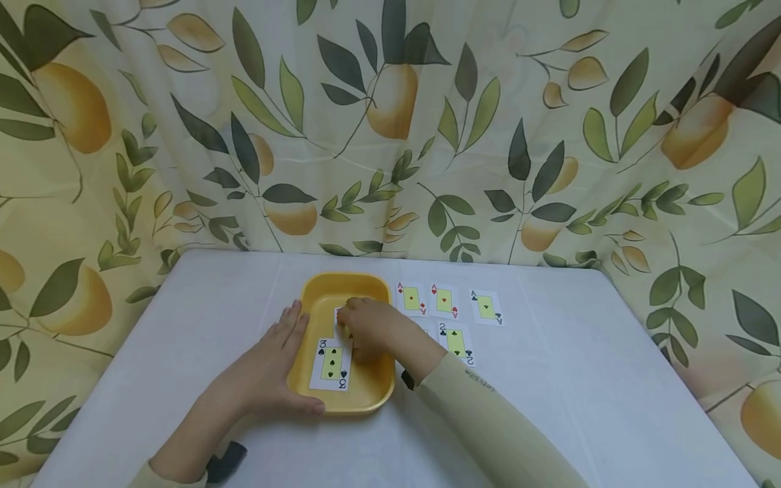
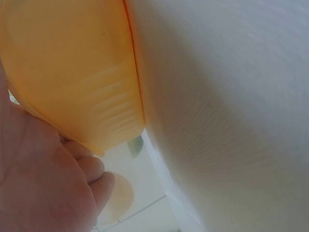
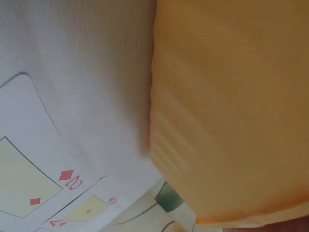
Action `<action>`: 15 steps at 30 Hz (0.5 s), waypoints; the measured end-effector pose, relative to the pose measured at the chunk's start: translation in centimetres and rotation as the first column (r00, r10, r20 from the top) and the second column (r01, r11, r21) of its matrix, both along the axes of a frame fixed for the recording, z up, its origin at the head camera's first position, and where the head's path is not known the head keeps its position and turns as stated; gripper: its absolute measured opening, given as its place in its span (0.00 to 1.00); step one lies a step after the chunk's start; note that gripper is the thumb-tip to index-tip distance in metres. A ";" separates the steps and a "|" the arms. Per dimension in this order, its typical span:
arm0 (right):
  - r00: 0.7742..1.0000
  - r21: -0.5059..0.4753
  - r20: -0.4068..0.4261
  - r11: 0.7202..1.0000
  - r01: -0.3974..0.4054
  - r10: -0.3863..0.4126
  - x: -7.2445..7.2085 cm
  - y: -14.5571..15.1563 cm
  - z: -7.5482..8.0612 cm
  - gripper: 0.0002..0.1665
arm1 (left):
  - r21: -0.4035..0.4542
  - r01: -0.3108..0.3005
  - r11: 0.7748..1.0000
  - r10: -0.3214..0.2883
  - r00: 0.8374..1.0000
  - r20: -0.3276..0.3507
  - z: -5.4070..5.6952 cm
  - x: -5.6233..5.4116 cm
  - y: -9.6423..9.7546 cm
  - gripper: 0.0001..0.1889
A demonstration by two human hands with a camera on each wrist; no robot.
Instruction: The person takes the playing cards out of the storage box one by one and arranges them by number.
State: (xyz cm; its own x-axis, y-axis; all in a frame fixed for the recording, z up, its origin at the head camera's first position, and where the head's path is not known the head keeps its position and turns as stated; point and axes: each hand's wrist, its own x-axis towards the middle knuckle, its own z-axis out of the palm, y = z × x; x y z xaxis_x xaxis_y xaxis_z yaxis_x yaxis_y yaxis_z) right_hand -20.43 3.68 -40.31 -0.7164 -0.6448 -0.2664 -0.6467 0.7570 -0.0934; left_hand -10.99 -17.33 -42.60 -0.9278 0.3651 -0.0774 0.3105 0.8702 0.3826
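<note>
A yellow tray (image 1: 373, 400) stands on the white-covered table. My left hand (image 1: 265, 362) rests along its left rim with fingers extended and thumb at the near corner; in the left wrist view the palm (image 2: 43, 174) lies against the tray's outer wall (image 2: 82, 72). My right hand (image 1: 372, 325) reaches over the right rim into the tray, its fingers curled at a playing card (image 1: 337, 330) that they mostly cover. Nearer to me in the tray lies a face-up three of spades (image 1: 331, 366). The right wrist view shows only the tray's side (image 3: 222, 106) and table.
Right of the tray lie face-up cards: an ace of diamonds (image 1: 411, 299), an ace of hearts (image 1: 444, 300), a black ace (image 1: 486, 308) and a two of clubs (image 1: 455, 342). A two of diamonds (image 3: 29, 179) is partly hidden by my right arm in the head view. A fruit-patterned curtain (image 1: 366, 169) hangs behind.
</note>
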 end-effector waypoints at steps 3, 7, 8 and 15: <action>0.994 0.002 0.083 0.997 0.071 -0.071 -0.4 -0.3 0.3 0.35 | 0.001 -0.005 1.000 0.005 1.000 0.001 0.0 0.1 0.0 0.78; 0.989 0.054 0.104 0.993 0.103 -0.108 -0.7 -0.7 0.4 0.43 | -0.003 -0.007 1.000 0.007 1.000 0.003 0.0 0.1 0.0 0.78; 0.988 0.072 0.105 0.992 0.105 -0.112 -0.8 -0.7 0.4 0.44 | -0.004 -0.006 1.000 0.006 1.000 0.004 0.0 0.1 0.0 0.78; 0.978 0.111 0.130 0.983 0.146 -0.160 -1.4 -1.3 0.3 0.48 | -0.012 -0.008 1.000 0.008 1.000 0.010 0.1 0.1 0.1 0.77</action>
State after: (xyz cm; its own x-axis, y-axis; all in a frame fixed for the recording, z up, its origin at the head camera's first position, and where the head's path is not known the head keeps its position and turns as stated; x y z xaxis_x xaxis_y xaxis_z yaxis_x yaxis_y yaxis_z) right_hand -21.82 2.41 -40.02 -0.7564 -0.4953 -0.4273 -0.5083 0.8562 -0.0925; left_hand -10.84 -17.24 -42.50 -0.9297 0.3567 -0.0914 0.2996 0.8771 0.3754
